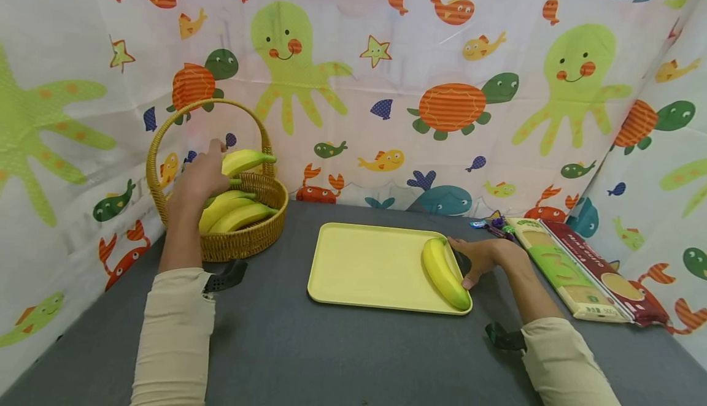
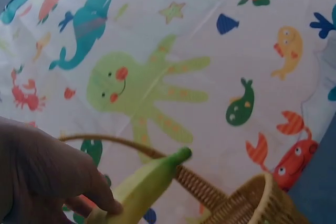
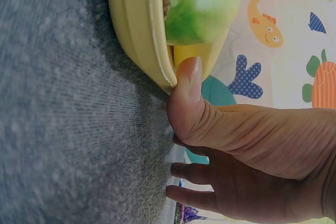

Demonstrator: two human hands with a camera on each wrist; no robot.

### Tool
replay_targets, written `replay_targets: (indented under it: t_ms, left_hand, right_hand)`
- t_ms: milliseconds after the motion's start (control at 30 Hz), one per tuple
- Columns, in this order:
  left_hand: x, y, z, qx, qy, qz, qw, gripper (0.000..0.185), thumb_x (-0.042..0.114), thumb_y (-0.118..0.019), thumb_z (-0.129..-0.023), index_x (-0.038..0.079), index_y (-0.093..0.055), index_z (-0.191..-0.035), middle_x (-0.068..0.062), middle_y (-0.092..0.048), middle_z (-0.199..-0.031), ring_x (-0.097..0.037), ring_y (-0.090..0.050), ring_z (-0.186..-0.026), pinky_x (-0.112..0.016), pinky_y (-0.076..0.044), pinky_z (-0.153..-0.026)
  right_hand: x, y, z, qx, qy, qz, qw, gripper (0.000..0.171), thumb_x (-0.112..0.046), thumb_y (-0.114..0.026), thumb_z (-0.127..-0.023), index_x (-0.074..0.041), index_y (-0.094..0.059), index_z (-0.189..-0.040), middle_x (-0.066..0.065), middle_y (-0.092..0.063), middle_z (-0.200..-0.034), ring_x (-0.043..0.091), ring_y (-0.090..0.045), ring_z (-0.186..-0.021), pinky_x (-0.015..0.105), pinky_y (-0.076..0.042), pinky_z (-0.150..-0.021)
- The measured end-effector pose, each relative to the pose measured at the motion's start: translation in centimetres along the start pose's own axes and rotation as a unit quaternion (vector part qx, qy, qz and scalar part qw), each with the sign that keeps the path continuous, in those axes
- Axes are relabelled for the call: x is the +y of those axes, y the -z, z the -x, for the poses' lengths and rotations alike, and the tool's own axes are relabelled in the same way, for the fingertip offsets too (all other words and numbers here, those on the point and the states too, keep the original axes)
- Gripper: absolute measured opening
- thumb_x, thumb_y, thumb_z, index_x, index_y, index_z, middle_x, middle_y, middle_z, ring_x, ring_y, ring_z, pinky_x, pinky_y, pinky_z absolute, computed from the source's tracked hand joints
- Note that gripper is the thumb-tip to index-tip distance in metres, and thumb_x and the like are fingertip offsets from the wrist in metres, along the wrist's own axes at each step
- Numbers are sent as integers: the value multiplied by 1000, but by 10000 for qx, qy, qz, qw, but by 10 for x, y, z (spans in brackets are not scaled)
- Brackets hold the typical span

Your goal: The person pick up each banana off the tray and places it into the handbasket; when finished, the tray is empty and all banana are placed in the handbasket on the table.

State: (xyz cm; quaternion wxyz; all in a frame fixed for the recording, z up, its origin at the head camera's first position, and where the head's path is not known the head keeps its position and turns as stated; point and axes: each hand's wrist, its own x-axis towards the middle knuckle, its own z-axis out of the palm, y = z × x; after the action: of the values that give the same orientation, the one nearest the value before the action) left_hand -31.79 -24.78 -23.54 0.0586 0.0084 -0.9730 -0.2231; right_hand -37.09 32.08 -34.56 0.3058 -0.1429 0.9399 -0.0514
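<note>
Lifting a banana (image 1: 247, 160) out of the wicker basket (image 1: 248, 240) is the step in hand, judged from the head view: the left hand (image 1: 201, 176) has its fingers curled round that banana at the basket's rim, under the arched handle (image 1: 205, 107), with more bananas (image 1: 234, 211) lying below it in the basket. Same view: one banana on the tray (image 1: 444, 273) lies along the right edge of the yellow tray (image 1: 364, 265), and the right hand (image 1: 483, 257) rests flat on the grey table (image 1: 287, 344) against that edge, fingers relaxed and holding nothing; two long packets (image 1: 585, 271) lie to its right. Left wrist view: fingers (image 2: 92, 184) pinch the banana near its base, green stem tip pointing up and clear of the handle (image 2: 173, 166), so the grip looks firm. Right wrist view: the thumb (image 3: 186, 98) presses the tray's rim (image 3: 144, 40), other fingers loosely spread on the cloth, the green banana end (image 3: 202, 3) just inside the rim. Next move, as judged: carry the held banana over the basket rim to the bare tray area left of the first, while the right hand steadies the tray
</note>
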Motion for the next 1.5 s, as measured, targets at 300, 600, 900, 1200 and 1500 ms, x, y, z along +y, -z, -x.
replay_targets:
  t_ms: [300,600,900,1200,1500]
  left_hand:
    - [-43,-11,-12,-287,534,-196,9980,47,8,-51,-101,-9,-30,-140,-38,-48,-130,-52,-51,-114,-64,-45,-98]
    - [-62,-35,-26,-659,874,-58,9940,49,8,-49,-102,-8,-31,-145,-41,-39,-145,-56,-44,-129,-65,-38,-108]
    - [-68,-51,-32,35,1150,291,9929,43,4,-53,-100,-7,-40,-139,-52,-19,-150,-76,-6,-141,-78,-15,-115]
    - [-45,-49,-34,311,672,441,9963,46,14,-46,-102,-3,-40,-144,-53,-11,-155,-75,-8,-142,-81,-15,-113]
    - [39,-62,-34,455,-1220,772,9885,39,19,-52,-108,-1,-52,-142,-31,-53,-136,-42,-55,-118,-55,-50,-96]
  right_hand:
    - [18,-2,-18,22,25,176,9998,143,-69,-84,-70,-18,5,-169,31,5,-172,58,-1,-158,82,-12,-116]
    - [49,-5,-49,86,-75,424,9990,145,-70,-86,-67,-23,5,-169,21,4,-176,49,-2,-162,77,-19,-120]
    - [42,-5,-42,77,-231,416,9988,146,-74,-84,-64,-25,5,-169,18,2,-177,45,-3,-163,75,-19,-121]
    - [-19,3,19,-21,4,-47,10000,138,-55,-87,-74,-5,2,-168,36,5,-170,59,2,-157,78,-12,-121]
    - [58,-8,-57,150,-152,380,9990,147,-74,-85,-63,-27,6,-169,17,3,-177,46,-3,-163,74,-22,-121]
